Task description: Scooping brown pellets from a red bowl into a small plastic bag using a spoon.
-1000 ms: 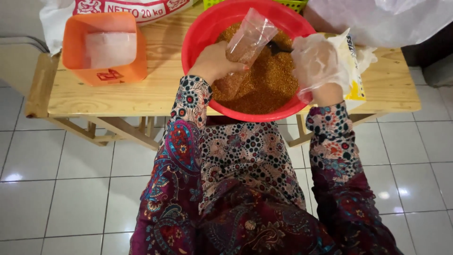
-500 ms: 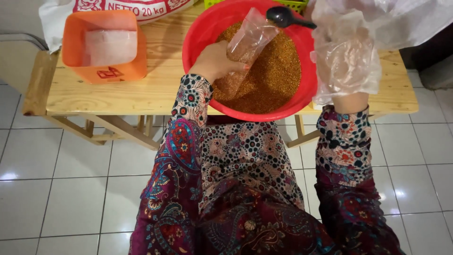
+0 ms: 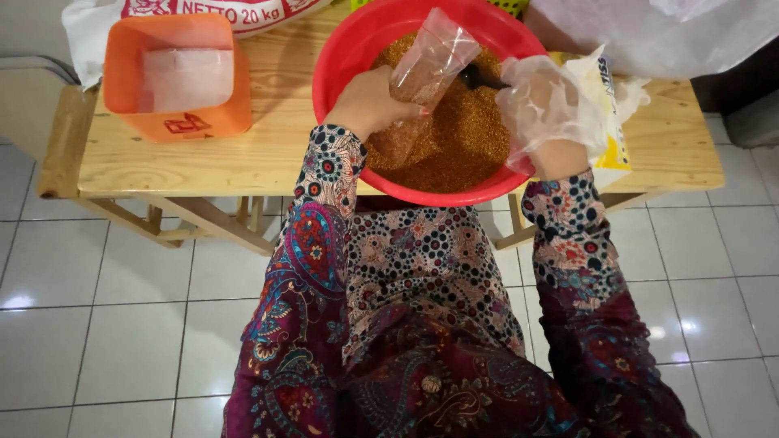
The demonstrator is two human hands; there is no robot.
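Observation:
A big red basin (image 3: 347, 49) sits on a low wooden table (image 3: 243, 154) and holds brown-orange granules (image 3: 462, 138). My left hand (image 3: 365, 101) grips a small clear plastic bag (image 3: 426, 65), partly filled with the granules, tilted over the basin. My right hand (image 3: 548, 109), in a loose clear plastic glove, holds a dark scoop (image 3: 479, 79) down in the basin beside the bag's mouth. My patterned sleeves and lap fill the lower half of the view.
An orange plastic container (image 3: 174, 73) with a white packet inside stands at the table's left. A large white sack (image 3: 97, 24) lies behind it. White plastic sheeting (image 3: 665, 36) and a yellow-and-white packet (image 3: 613, 122) lie at the right. White floor tiles (image 3: 97, 324) surround the table.
My right hand, which had lifted the scoop above the basin's far rim, has come back down into the basin next to the bag. My left hand keeps hold of the bag.

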